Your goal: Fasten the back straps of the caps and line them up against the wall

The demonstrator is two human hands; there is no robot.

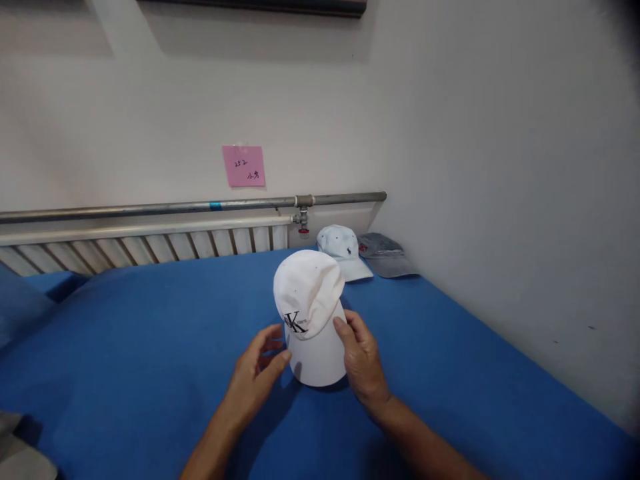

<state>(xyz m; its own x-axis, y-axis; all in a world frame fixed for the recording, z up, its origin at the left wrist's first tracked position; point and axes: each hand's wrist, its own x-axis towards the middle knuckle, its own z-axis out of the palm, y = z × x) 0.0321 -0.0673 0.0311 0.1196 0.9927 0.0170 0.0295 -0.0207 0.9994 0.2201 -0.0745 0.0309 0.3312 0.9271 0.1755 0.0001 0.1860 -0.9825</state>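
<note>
A white baseball cap with black lettering on its front is held above the blue-covered surface, its brim pointing toward me. My right hand grips the right edge of the brim, thumb on top and fingers underneath. At the brim's left side is my left hand, its thumb and fingers apart and curved toward the cap. Whether its fingertips touch the brim is hard to see. Behind stand a pale blue cap and, to its right, a dark grey cap.
Along the back wall run a white radiator and a metal pipe with a red-handled valve. A pink note is stuck above. The right wall borders the surface. A greyish object lies at the lower left.
</note>
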